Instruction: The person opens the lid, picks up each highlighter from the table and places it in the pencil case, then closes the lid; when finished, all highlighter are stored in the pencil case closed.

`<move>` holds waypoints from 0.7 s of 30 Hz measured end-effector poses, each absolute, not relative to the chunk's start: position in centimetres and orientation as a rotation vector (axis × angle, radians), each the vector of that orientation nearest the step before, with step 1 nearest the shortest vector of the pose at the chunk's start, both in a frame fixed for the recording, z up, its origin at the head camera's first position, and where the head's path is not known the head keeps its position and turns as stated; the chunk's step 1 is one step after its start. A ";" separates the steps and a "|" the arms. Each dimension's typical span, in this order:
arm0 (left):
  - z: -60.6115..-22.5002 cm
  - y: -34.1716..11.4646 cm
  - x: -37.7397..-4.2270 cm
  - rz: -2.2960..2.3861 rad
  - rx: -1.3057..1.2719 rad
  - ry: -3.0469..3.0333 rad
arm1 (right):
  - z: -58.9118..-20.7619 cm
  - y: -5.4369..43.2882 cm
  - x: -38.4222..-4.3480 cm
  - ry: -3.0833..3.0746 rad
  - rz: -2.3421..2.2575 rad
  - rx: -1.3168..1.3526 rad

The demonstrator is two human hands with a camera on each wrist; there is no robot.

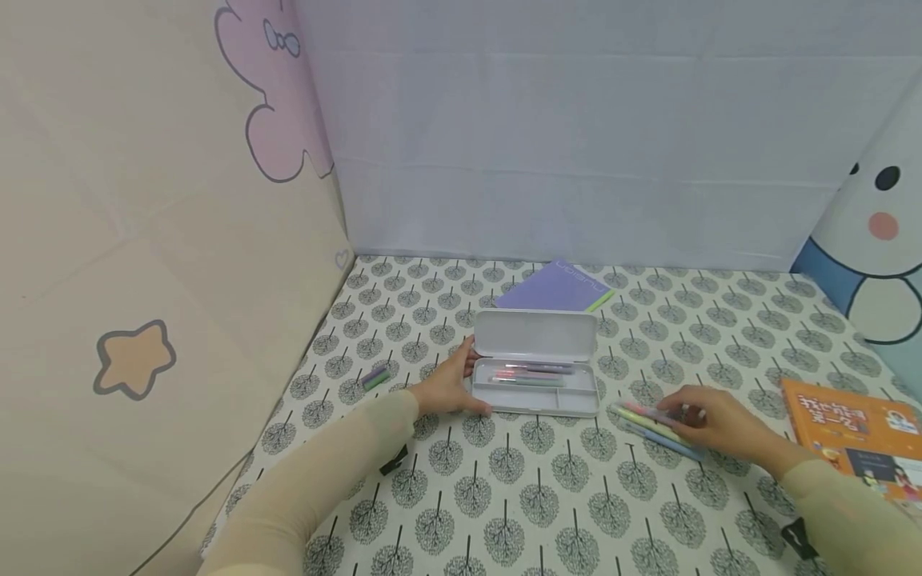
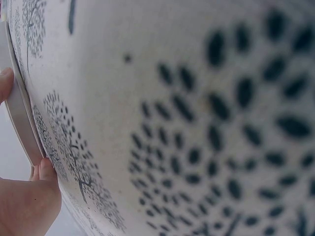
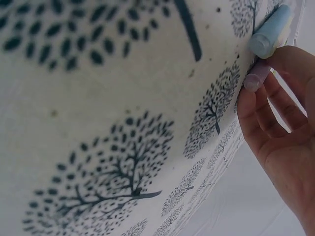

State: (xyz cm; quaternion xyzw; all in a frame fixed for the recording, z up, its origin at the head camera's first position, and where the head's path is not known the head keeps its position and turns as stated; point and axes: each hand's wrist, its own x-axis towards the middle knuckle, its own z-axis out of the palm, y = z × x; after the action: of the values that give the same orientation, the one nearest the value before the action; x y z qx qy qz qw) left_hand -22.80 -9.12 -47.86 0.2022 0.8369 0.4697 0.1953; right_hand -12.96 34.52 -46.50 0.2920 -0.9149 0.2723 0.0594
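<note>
A white pencil case (image 1: 504, 398) lies with its lid (image 1: 536, 336) raised, and several pens (image 1: 529, 374) rest in its long compartment. My left hand (image 1: 445, 384) holds the case by its left end, thumb at the front corner and fingers at the back; the left wrist view shows the case's side wall (image 2: 22, 115) between them. Right of the case, my right hand (image 1: 709, 420) pinches a pink pen (image 1: 643, 410), whose pale purple end (image 3: 257, 77) shows in the right wrist view. Beside it lie a yellow pen (image 1: 644, 424) and a blue pen (image 1: 666, 442).
Behind the case lies a purple notebook (image 1: 551, 288). Two short items, purple and green (image 1: 376, 378), sit left of my left hand. An orange book (image 1: 828, 412) is at the right edge. The tree-patterned tablecloth (image 1: 533, 512) meets fabric walls at the back and left.
</note>
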 end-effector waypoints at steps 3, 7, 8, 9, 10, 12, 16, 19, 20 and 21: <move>-47.9 -9.1 -22.8 1.323 0.570 2.341 | -46.5 34.4 -13.0 -2.780 0.808 0.880; -48.0 -9.1 -22.9 1.329 0.577 2.338 | -46.4 34.2 -13.1 -2.810 0.802 0.855; -48.1 -9.1 -22.9 1.332 0.580 2.337 | -46.3 34.1 -13.2 -2.817 0.803 0.849; -48.1 -9.1 -22.9 1.335 0.582 2.334 | -46.2 34.1 -13.2 -2.821 0.804 0.845; -48.1 -9.1 -23.0 1.335 0.584 2.332 | -46.1 34.1 -13.2 -2.825 0.805 0.844; -48.1 -9.1 -23.0 1.340 0.588 2.326 | -46.0 34.0 -13.4 -2.813 0.804 0.850; -48.0 -9.1 -22.9 1.341 0.591 2.324 | -45.5 33.7 -13.7 -2.801 0.780 0.867; -47.9 -9.1 -22.8 1.331 0.584 2.331 | -45.0 33.2 -14.0 -2.798 0.757 0.866; -47.9 -9.1 -22.8 1.327 0.582 2.333 | -44.9 33.0 -14.1 -2.794 0.747 0.869; -47.9 -9.1 -22.8 1.326 0.579 2.333 | -44.7 32.8 -14.3 -2.788 0.739 0.872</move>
State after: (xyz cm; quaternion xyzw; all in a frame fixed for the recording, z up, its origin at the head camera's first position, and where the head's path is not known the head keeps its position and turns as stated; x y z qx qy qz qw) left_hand -22.82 -9.12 -47.87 0.2069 0.8332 0.4735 0.1968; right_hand -14.26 32.79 -44.70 0.2888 -0.9233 0.2448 0.0641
